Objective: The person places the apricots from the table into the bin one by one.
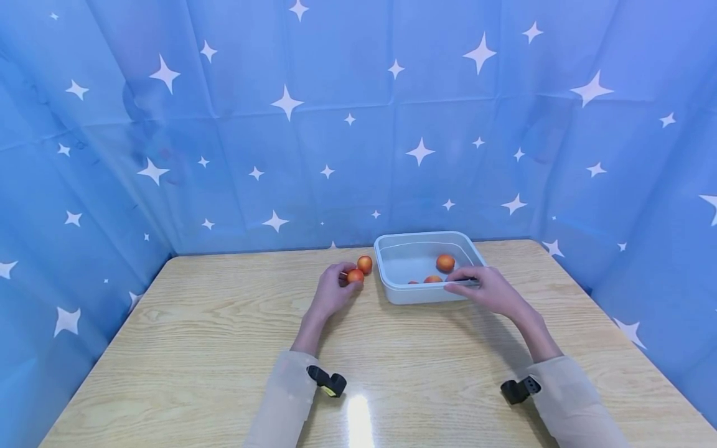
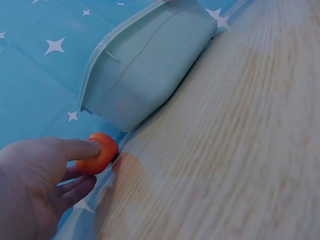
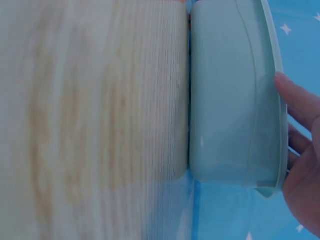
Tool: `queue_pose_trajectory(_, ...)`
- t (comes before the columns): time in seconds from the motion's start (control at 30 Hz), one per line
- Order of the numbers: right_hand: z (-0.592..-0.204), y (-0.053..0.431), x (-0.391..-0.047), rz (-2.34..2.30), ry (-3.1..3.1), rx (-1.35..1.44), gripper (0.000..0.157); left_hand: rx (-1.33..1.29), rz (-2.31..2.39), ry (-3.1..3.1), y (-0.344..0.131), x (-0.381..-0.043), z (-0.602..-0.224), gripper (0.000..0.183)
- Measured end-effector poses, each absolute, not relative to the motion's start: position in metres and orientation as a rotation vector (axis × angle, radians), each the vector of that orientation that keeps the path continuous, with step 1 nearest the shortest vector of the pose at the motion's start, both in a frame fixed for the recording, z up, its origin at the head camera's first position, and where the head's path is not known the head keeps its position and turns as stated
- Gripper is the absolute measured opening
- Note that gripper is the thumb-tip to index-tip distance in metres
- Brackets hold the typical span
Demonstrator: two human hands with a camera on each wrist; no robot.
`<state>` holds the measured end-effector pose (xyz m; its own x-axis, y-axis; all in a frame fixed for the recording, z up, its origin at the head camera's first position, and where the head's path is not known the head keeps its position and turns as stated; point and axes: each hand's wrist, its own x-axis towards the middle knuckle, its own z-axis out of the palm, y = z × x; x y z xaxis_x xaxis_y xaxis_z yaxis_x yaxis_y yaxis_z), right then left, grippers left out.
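Observation:
My left hand point(image 1: 334, 287) grips a small round orange-red fruit point(image 1: 355, 276) just left of the plastic box. A second fruit point(image 1: 365, 264) of the same look sits right behind it on the table. In the left wrist view, the thumb lies over the held fruit point(image 2: 95, 159), with fingers on its far side. The near right rim of the pale box point(image 1: 386, 290) is pinched by my right hand point(image 1: 493, 291), thumb outside and fingers over the inner side. Inside lies a fruit point(image 1: 445, 262), plus another fruit point(image 1: 433, 279) and a third, both partly hidden by the near wall.
The light wood table point(image 1: 224, 336) carries the box near its back edge. A blue curtain point(image 1: 347, 137) with white stars rises behind the table and along both sides. Black wrist cameras point(image 1: 327, 381) are strapped to both sleeves.

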<state>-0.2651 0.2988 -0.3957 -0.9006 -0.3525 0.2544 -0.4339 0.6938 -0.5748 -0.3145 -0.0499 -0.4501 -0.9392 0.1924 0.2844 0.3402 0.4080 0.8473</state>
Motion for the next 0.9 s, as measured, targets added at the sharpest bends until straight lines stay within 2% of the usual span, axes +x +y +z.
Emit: queue_pose_trajectory(0.9, -0.397, 0.299, -0.266, 1.005, -2.776, 0.648, 0.017, -0.495, -1.708, -2.376, -0.048, -0.311, -0.427, 0.039)
